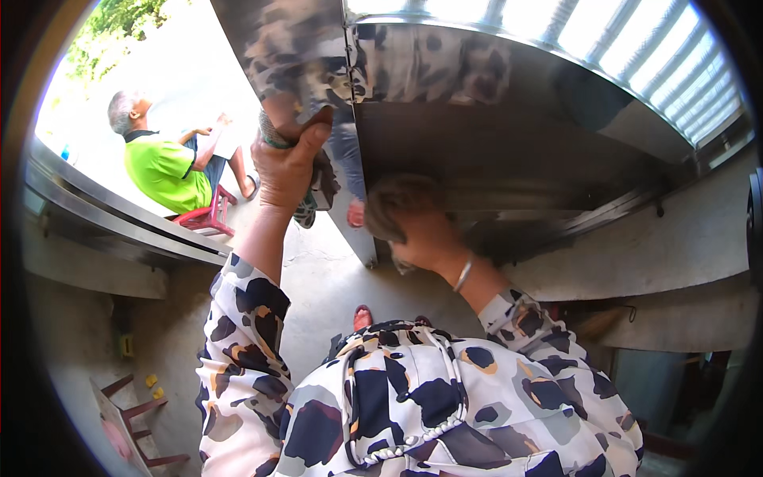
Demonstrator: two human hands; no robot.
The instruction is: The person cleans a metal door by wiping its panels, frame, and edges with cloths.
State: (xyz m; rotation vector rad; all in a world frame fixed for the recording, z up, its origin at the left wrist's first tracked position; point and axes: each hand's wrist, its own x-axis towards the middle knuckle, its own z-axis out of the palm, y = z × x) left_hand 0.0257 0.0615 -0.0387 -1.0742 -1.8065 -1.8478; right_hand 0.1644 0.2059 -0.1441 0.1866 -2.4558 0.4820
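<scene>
In front of me stands a shiny metal door (477, 143) whose surface reflects my patterned sleeves. My left hand (283, 164) is closed around what looks like its handle (305, 211), at the left part. Patterned green-and-white material shows above and below my fingers, and the palm hides the rest. Lower on the dark panel, my right hand (426, 235) presses a bunched grey-brown cloth (387, 206). Hand and cloth are both blurred. A silver bangle (463, 275) circles my right wrist.
Outside the doorway, at left, a person in a bright green shirt (164, 167) sits on a red plastic chair (208, 216). Barred glazing (626, 47) tops the door. A wooden-framed chair (128, 417) stands lower left. Concrete floor (322, 286) lies below me.
</scene>
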